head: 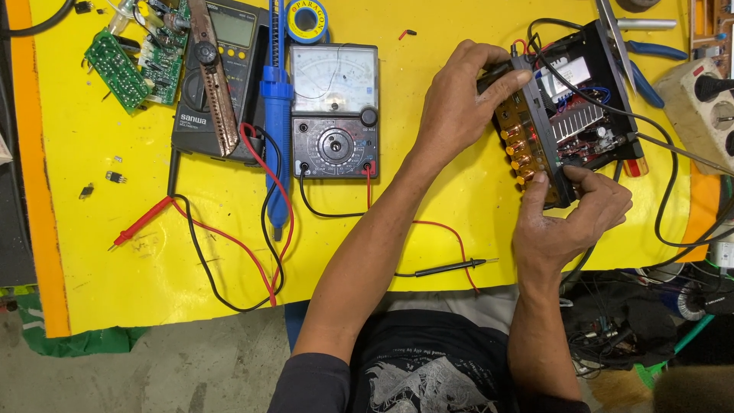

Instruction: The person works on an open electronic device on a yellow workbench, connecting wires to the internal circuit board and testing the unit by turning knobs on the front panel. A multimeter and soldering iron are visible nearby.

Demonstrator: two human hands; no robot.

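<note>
Head view: both hands on a small open amplifier chassis, black case w/ gold knobs along its front panel, sitting at the right side of the yellow table. Left hand wraps over the top-left corner of the front panel, fingers curled & clamped on the panel edge. Right hand grips the lower corner, thumb & fingers pinched on the case bottom. Circuit board, wires & a finned heatsink visible inside the case.

Near centre: analog multimeter w/ red & black leads; black probe lies by the table's near edge, under the left forearm. Left of it: blue soldering iron, digital multimeter, red probe. Green circuit boards far top-left. Solder spool at top. White power strip at right edge, just beside the chassis.
</note>
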